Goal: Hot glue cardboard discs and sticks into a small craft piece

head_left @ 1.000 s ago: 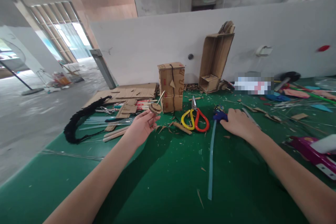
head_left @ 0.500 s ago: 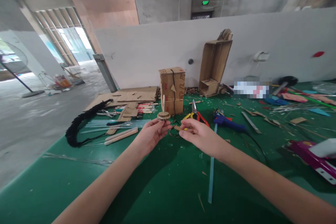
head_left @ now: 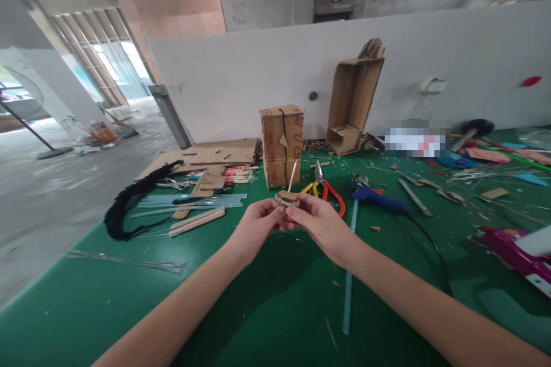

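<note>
The left hand and right hand, fingers curled, together grip a small, roughly round brown cardboard disc bearing a thin pale stick, at six o'clock from the tall brown cardboard box.

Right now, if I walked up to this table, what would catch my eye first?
Probably the left hand and right hand, meeting mid-view around a small cardboard disc with a thin stick rising from it. Behind them stands an upright cardboard box, and to its right, scissors with yellow and red handles lie on the green table.
</note>
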Motion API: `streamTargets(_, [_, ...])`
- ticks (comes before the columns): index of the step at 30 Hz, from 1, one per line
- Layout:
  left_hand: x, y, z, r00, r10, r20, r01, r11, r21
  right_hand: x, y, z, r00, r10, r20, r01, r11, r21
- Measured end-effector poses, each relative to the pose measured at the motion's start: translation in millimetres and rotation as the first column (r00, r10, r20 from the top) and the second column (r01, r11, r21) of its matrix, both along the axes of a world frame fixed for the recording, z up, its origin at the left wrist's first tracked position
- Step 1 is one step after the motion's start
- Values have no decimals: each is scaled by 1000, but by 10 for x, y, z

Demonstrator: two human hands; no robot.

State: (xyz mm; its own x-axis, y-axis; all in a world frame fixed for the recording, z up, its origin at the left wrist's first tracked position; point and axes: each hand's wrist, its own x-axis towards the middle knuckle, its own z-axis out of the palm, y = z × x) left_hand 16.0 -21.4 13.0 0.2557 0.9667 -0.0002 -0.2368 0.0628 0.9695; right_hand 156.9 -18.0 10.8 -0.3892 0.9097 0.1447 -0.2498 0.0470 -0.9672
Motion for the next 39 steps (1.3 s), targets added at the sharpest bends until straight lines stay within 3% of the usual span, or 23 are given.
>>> streamTargets(4, [24,-12,-9,998,49,-51,-47,998,35,-24,4,-39,998,-2,-66,-2,999,-53])
streamTargets(14, [18,11,-2,992,42,-118,-35,998,59,-67,15,-105,997,-29,-67,22,993,-113])
streamTargets(19, [72,-2,-5,951,157,-266,-104,974,201,-152,-44,-102,972,-71,-223,34,985,-168])
streamTargets(23, [120,-15,-34,943,193,-270,-116,954,278,-185,-70,-118,928,-78,-364,-9,973,-232])
streamTargets(28, [172,-26,-105,919,252,-304,-139,927,348,-187,-58,-170,903,-164,-396,40,952,-303])
streamTargets(39, [125,-23,-69,855,244,-457,-34,906,421,-152,-29,-128,910,-92,-405,3,977,-214])
